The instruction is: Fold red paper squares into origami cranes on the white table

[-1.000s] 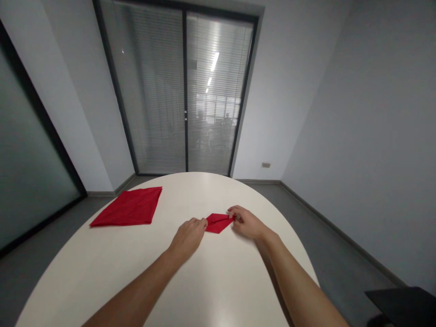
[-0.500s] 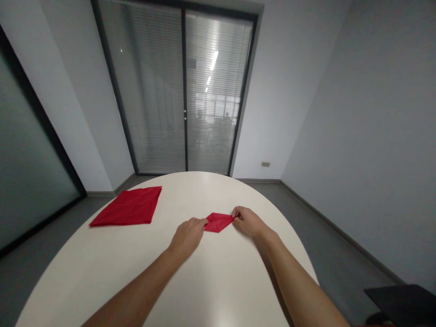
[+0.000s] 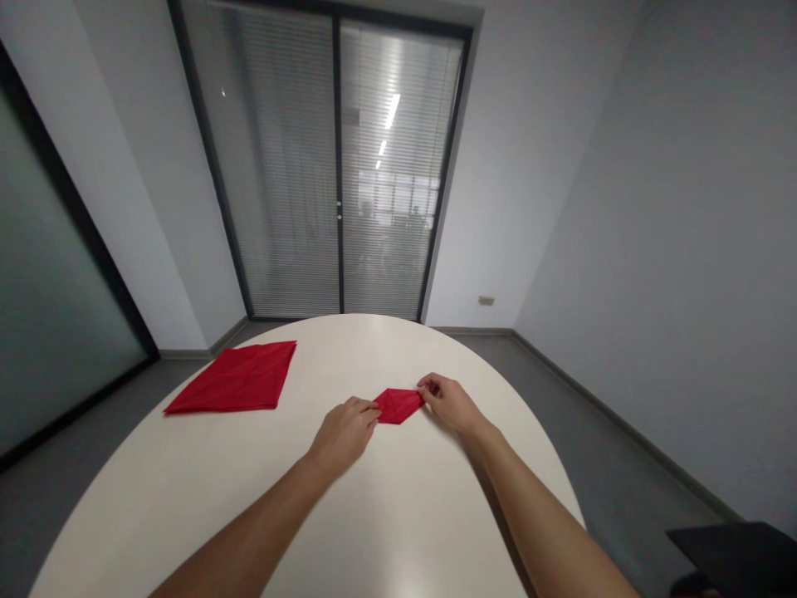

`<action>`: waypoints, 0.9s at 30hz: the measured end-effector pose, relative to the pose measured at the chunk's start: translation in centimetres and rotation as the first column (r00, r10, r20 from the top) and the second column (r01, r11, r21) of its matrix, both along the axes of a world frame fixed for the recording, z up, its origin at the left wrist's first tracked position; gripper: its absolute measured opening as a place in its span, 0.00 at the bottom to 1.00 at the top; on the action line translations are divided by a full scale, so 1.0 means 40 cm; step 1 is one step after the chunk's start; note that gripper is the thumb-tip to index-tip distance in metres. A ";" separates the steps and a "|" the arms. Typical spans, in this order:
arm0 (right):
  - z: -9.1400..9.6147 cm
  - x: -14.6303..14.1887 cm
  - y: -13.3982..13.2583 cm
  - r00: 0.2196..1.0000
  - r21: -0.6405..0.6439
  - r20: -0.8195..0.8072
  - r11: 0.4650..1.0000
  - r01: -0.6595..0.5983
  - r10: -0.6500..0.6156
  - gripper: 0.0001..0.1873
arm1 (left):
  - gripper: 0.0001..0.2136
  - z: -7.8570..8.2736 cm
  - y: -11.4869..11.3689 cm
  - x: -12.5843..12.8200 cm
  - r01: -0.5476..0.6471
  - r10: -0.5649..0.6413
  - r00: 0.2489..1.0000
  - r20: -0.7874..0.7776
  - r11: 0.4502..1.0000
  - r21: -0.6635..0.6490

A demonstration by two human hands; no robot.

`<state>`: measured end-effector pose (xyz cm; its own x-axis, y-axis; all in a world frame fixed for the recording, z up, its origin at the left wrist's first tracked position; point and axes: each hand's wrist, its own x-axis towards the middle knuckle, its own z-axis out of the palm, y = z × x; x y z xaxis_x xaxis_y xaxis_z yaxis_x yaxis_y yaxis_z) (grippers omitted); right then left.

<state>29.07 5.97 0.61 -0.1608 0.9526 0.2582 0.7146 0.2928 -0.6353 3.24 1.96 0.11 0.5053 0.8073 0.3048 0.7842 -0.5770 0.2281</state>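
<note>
A small folded red cloth, diamond-shaped, lies on the white oval table between my two hands. My left hand has its fingers curled, with the fingertips pressing on the cloth's left corner. The fingers of my right hand are pinched on the cloth's right corner. Both forearms reach in from the bottom of the view.
A larger red cloth lies flat on the table's far left. Beyond the table stand glass doors with blinds. Grey floor surrounds the table. A dark object sits at the lower right corner.
My right hand has shifted slightly left along the cloth's right corner, so the small cloth looks a little narrower. My left hand has barely moved.
</note>
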 end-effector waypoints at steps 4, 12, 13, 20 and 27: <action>-0.021 0.008 0.019 0.987 -0.052 -0.154 0.998 0.029 -0.036 0.12 | 0.13 0.000 0.000 -0.001 0.016 -0.016 1.000 0.011 1.000 0.017; -0.048 0.025 0.040 0.974 -0.136 -0.203 0.988 0.070 -0.097 0.13 | 0.13 -0.005 0.002 -0.003 0.052 -0.052 0.999 -0.001 0.998 0.028; -0.048 0.027 0.039 0.977 -0.131 -0.174 0.986 0.100 -0.122 0.13 | 0.13 -0.007 0.003 -0.004 0.057 -0.057 0.998 -0.002 0.998 0.029; 0.025 -0.057 -0.032 0.963 0.199 0.195 0.969 0.146 -0.186 0.17 | 0.14 -0.003 -0.005 -0.003 0.097 -0.100 0.994 0.042 0.992 0.075; 0.013 -0.176 -0.099 0.876 -0.081 0.417 0.970 -0.229 0.242 0.33 | 0.15 0.018 -0.017 0.013 0.114 -0.116 0.993 0.020 0.989 0.093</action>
